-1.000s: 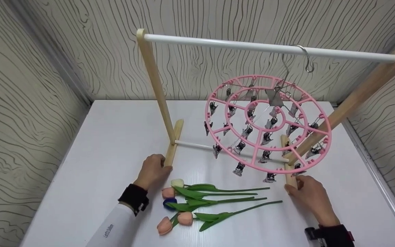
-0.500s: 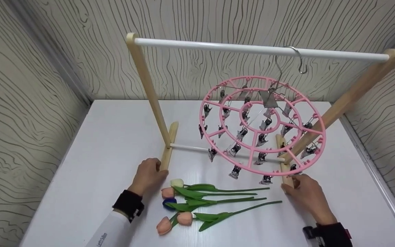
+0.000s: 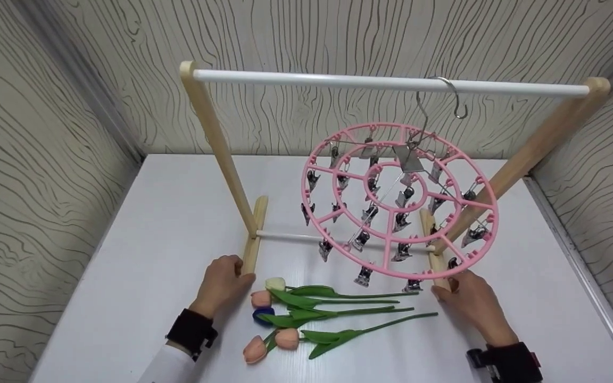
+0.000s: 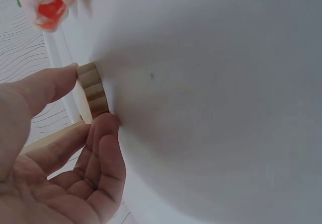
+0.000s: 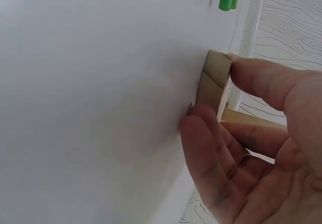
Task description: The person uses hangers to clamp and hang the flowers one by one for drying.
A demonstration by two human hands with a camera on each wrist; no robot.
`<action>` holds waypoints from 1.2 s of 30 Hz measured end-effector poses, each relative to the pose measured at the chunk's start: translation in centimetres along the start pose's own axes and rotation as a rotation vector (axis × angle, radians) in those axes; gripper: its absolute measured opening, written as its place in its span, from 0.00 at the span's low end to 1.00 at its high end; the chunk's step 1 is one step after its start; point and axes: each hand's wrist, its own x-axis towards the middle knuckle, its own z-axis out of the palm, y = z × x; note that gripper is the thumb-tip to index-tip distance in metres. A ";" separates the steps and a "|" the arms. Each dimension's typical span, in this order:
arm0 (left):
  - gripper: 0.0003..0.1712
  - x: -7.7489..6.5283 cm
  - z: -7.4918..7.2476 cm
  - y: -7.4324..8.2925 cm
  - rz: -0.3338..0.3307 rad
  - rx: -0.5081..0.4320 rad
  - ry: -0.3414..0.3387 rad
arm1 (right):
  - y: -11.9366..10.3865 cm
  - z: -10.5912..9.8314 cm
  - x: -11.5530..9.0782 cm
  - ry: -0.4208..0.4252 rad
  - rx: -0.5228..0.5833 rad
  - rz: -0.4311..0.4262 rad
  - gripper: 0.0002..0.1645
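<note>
A wooden rack (image 3: 221, 154) with a white top rod (image 3: 306, 80) stands on the white table. My left hand (image 3: 222, 284) pinches the near end of its left foot between thumb and fingers; the left wrist view shows the foot's ridged end (image 4: 92, 89) in that grip. The near end of the right foot (image 5: 214, 80) is held likewise by my right hand (image 3: 474, 300). From the rod, by a metal hook (image 3: 453, 93), hangs a pink round clip hanger (image 3: 388, 239) with several metal clips, tilted toward me.
Several artificial tulips lie between my hands on the table (image 3: 168, 213): peach blooms (image 3: 255, 350), a white one (image 3: 274, 284) and a blue one (image 3: 263, 316), their green stems (image 3: 381, 294) pointing right. Wood-patterned walls (image 3: 306, 32) enclose the table at the back and sides.
The rack has shifted left and toward me, its left side more, with both hands still gripping its feet. The hanger has moved along with it. The tulips stay in place.
</note>
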 end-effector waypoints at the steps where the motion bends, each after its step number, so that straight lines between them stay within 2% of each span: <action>1: 0.10 -0.1 0.0 0.0 -0.003 0.005 0.002 | 0.1 0.0 0.0 -0.004 0.003 0.003 0.24; 12: 0.11 -2.0 -0.2 0.0 -0.031 0.022 0.011 | 0.3 0.2 0.3 -0.022 0.026 -0.004 0.17; 18: 0.13 -2.7 -0.2 0.0 -0.032 0.076 0.008 | 0.4 0.2 0.0 0.002 0.014 -0.050 0.14; 21: 0.14 -2.9 -0.2 0.1 -0.040 0.086 -0.001 | 0.5 0.2 -0.2 -0.003 0.014 -0.042 0.14; 27: 0.14 -2.6 -0.4 0.2 -0.061 0.087 -0.044 | 0.6 0.4 -0.3 -0.019 0.017 -0.005 0.15; 32: 0.14 -2.0 -0.7 0.0 -0.056 0.085 -0.051 | 0.4 0.4 -0.3 -0.014 -0.004 0.002 0.18; 36: 0.14 -1.5 -0.8 -0.2 -0.047 0.089 -0.057 | 0.1 0.5 -0.6 0.052 -0.044 -0.018 0.27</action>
